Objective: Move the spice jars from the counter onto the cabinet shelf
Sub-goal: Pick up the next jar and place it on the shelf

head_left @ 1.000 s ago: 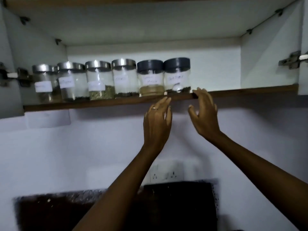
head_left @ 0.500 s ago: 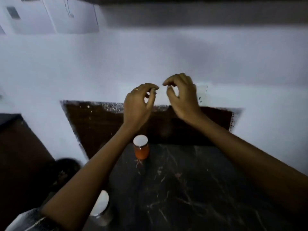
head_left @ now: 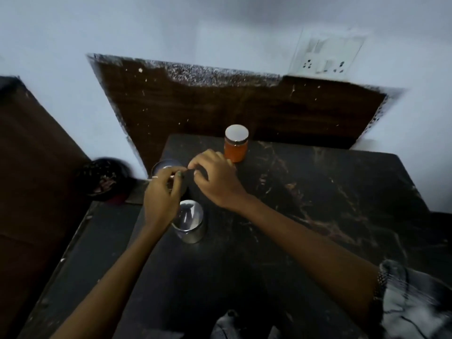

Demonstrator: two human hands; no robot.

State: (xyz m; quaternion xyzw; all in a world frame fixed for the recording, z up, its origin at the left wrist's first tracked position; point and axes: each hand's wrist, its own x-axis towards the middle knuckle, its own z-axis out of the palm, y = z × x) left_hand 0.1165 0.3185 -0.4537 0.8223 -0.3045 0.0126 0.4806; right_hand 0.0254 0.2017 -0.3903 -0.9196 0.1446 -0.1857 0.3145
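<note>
- Counter: dark stone with pale veining; it carries three jars.
- Left hand and right hand: both above the counter's far-left area, fingers curled, fingertips nearly meeting over the grey-lidded jar; whether either grips anything cannot be told through the blur.
- Steel-lidded jar: clear glass, shiny metal lid, upright near the left edge, just beside the left wrist.
- Orange jar: clear glass, orange contents, white lid, upright at the far edge.
- Grey-lidded jar: at the far-left corner, mostly hidden by the hands.
- Labels: no legible writing on any jar.
</note>
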